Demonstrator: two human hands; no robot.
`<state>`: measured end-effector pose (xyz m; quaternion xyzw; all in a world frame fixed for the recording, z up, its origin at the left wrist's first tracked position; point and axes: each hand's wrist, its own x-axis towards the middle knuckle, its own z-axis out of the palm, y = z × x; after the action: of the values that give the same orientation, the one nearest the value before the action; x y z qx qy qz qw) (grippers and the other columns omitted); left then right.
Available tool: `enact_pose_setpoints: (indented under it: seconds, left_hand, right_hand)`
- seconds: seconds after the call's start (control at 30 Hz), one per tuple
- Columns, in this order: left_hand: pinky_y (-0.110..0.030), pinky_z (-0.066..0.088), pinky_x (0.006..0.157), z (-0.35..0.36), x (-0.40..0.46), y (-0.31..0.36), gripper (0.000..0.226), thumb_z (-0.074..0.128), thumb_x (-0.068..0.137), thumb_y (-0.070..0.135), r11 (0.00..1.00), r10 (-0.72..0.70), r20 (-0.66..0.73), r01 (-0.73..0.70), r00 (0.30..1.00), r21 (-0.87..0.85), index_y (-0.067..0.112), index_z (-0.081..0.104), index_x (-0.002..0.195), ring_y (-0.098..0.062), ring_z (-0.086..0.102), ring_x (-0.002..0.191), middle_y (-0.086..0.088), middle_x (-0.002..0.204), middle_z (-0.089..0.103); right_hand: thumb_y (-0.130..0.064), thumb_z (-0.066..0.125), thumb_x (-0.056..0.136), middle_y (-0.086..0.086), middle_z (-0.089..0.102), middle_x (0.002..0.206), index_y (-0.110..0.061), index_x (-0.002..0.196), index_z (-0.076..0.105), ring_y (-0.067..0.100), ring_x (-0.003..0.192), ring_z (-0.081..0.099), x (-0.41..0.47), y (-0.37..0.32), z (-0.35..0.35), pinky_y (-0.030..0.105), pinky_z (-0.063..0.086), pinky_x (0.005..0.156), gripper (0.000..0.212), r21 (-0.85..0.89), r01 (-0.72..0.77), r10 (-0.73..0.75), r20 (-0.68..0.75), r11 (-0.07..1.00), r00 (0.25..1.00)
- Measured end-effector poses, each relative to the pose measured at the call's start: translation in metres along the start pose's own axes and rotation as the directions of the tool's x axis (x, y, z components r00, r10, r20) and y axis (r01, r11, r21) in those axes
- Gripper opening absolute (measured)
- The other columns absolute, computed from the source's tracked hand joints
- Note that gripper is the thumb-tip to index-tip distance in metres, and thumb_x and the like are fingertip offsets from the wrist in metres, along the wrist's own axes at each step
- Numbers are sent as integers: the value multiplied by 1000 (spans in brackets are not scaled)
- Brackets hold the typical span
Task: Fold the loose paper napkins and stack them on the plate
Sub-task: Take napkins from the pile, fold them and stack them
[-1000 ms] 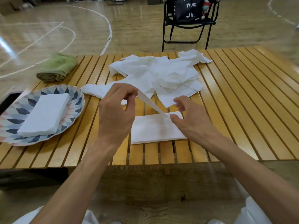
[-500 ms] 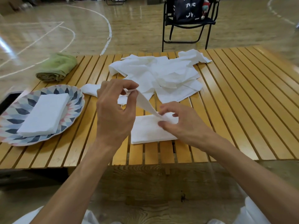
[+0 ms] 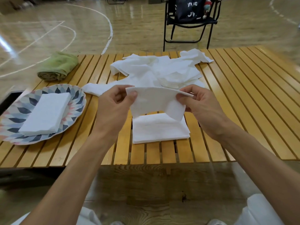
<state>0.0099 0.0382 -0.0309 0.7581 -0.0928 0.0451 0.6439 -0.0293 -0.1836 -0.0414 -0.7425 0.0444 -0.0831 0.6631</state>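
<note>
A white paper napkin hangs in the air over the slatted table, stretched between both hands. My left hand pinches its left top corner and my right hand pinches its right top edge. Under it a folded napkin lies flat on the slats. A heap of loose crumpled napkins covers the far middle of the table. At the left stands a patterned plate with a stack of folded napkins on it.
A rolled green towel lies at the table's far left corner. Behind the wooden table a black folding chair holding a dark bag stands on the gym floor. The table's front edge runs just before my forearms.
Both hands have lifted the napkin off the folded one and spread it out between them. My right hand moved up and right from the table; my left hand shifted slightly.
</note>
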Motion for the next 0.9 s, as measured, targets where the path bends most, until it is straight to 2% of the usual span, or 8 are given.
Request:
enact_pose_setpoints:
  seconds: [0.13,0.2,0.33,0.47,0.6,0.7,0.77,0.9]
  left_hand:
    - [-9,46,59,3,-2,-4,14,62,98,24,995,-58,39,54,998,84,13,69,93,4,63,63,17,68,69]
    - [-11,45,57,2,-2,-8,21,62,97,29,984,-107,38,101,993,149,13,69,87,3,62,58,13,65,69]
    - [-26,50,64,0,0,-19,21,63,97,31,930,-208,45,183,977,320,15,71,85,-12,68,70,-5,79,73]
    - [-30,54,75,0,0,-25,13,60,98,24,866,-248,62,193,967,461,19,69,89,-20,69,84,-6,87,71]
    - [-28,49,85,1,-2,-28,13,60,99,20,834,-242,74,169,967,525,14,71,96,-9,64,84,-5,87,70]
    - [-23,48,76,2,-2,-30,17,59,99,20,818,-248,92,158,964,552,12,69,111,-8,62,85,-10,94,71]
    - [-18,46,69,2,-1,-32,27,60,99,22,808,-263,100,163,960,566,12,65,123,-3,58,81,-3,92,68]
    - [-20,43,61,2,2,-36,27,60,98,24,784,-282,89,176,955,595,15,64,123,-4,58,83,2,94,66]
  right_hand:
    - [-16,63,98,1,77,102,-12,108,70,17,98,73,1,0,-6,34,57,86,12,111,-103,104,-10,988,994]
    - [-17,66,97,-1,77,103,-14,109,71,15,96,73,1,2,-9,29,57,80,14,68,-168,171,-37,983,985]
    - [-19,70,94,2,74,95,-11,97,71,11,74,65,3,10,-10,22,46,51,9,-181,-272,259,-92,945,962]
    - [-19,66,96,5,69,85,-9,92,69,15,64,57,1,10,-10,25,42,50,10,-323,-336,332,-70,884,941]
    - [-20,65,96,3,68,93,-17,103,61,13,71,63,1,10,-10,21,41,50,8,-437,-347,351,-74,830,933]
    - [-21,65,96,4,66,100,-19,114,56,13,74,65,1,13,-9,20,41,49,20,-469,-357,364,-80,808,928]
    - [-21,66,95,4,65,106,-20,118,55,15,81,65,3,15,-8,22,42,53,26,-485,-357,362,-86,799,928]
    - [-22,67,94,3,63,109,-20,124,54,15,89,61,5,19,-8,24,42,58,32,-499,-352,357,-90,792,930]
